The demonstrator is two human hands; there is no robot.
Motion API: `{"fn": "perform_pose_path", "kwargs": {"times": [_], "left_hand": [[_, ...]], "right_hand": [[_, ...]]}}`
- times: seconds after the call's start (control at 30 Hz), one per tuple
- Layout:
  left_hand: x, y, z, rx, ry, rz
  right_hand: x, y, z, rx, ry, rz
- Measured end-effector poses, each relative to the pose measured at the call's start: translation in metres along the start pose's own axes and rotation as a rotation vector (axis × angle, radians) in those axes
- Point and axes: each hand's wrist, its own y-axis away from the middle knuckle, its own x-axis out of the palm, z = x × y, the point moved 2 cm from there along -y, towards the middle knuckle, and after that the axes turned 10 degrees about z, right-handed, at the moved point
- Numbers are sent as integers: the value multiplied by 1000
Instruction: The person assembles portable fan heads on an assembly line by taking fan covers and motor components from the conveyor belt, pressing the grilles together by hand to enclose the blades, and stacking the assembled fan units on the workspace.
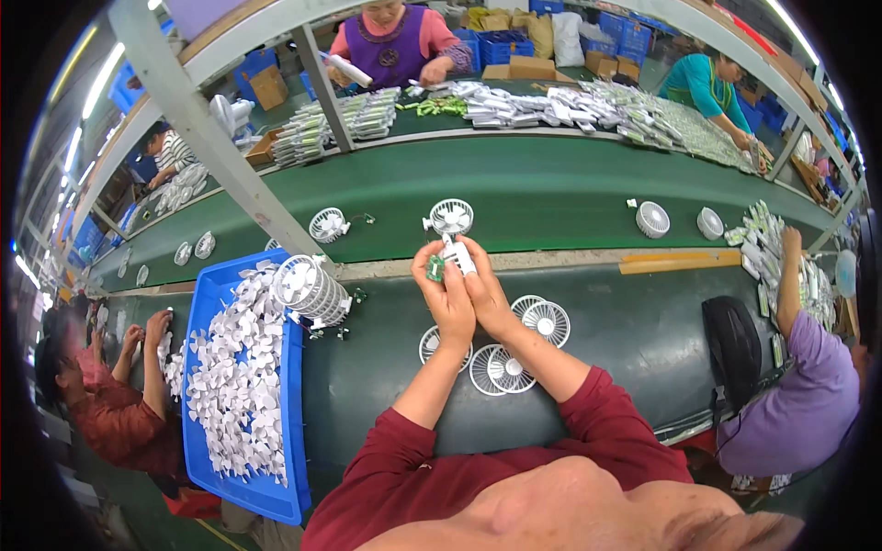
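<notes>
A small white fan (451, 218) is held upright in front of me, its round cage pointing away over the belt's near edge. My left hand (447, 310) and my right hand (491, 298) meet around its white lower part, thumbs close together. A small green circuit board (435, 268) sits at the left fingers, beside the fan's stem. Whether wires join it to the fan is too small to tell. Several round white fan grilles (546, 321) lie on the dark green bench beneath my forearms. A stack of white fan cages (312, 291) stands left of my hands.
A blue bin (292, 413) full of white fan blades (239, 376) stands at my left. Beyond the bench runs a green conveyor belt (551, 197) carrying fans (652, 219). A metal post (216, 138) rises at left. Co-workers sit on both sides and opposite; a black bag (732, 349) is at right.
</notes>
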Motion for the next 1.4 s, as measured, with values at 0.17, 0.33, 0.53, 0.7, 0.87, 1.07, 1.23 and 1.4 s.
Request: {"fn": "perform_pose_path", "kwargs": {"times": [0.17, 0.33, 0.53, 0.7, 0.87, 1.07, 1.23, 1.4], "left_hand": [[-3, -18, 31, -196, -106, 192], [-23, -45, 75, -271, -389, 406], [-31, -80, 112, -350, -924, 569], [-5, -117, 114, -455, -1318, 556], [-2, -124, 148, -300, -1346, 560], [-13, -113, 159, -355, -1087, 587], [-16, -100, 149, -318, -912, 459], [-31, -68, 133, -254, -378, 127]], "right_hand": [[-60, -17, -24, 88, 446, -57], [-171, -6, -40, 190, 1184, -420], [-136, 69, 15, 218, 1088, -18], [-88, 112, 23, 382, 1116, 391], [-88, 109, 21, 340, 1112, 282], [-117, 93, 27, 359, 114, -47], [-115, 65, 25, 259, -409, -116], [-90, 26, 23, 196, -209, -216]]}}
